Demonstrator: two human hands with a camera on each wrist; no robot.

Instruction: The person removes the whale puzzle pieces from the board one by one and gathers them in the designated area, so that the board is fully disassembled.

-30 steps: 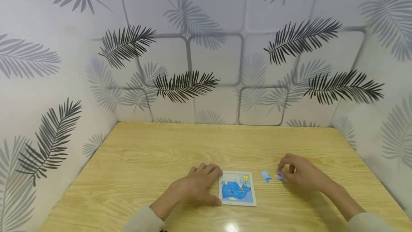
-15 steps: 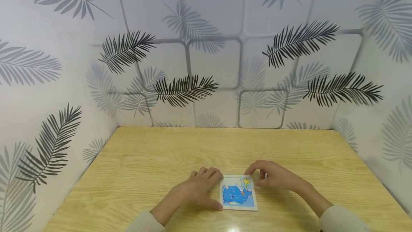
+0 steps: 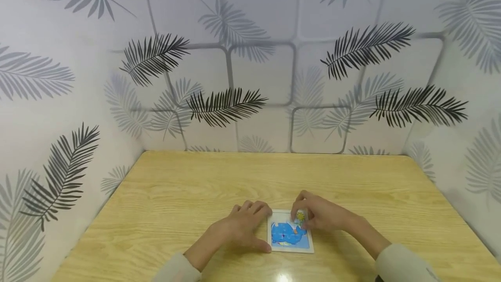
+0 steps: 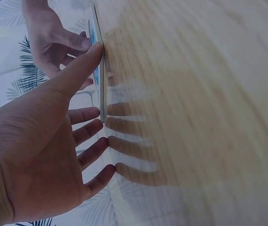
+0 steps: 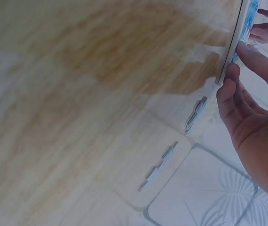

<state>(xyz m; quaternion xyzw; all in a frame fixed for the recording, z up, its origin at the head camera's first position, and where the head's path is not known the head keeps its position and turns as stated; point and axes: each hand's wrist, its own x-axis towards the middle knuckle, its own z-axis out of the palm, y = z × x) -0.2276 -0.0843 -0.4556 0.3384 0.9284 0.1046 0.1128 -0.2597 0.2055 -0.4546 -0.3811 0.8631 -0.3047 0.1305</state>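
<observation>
While L hand, fingers spread, touches puzzle, R hand is over it w/ fingers bent; can't tell if gripping.

Your square white-framed puzzle, flat on the counter, blue whale, yellow sun at upper right, pale upper left, one loose piece near it, a second piece farther off.

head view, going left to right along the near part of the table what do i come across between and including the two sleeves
Left sleeve → left hand → whale puzzle → right hand, its fingertips overlapping the puzzle's right part → right sleeve
</observation>
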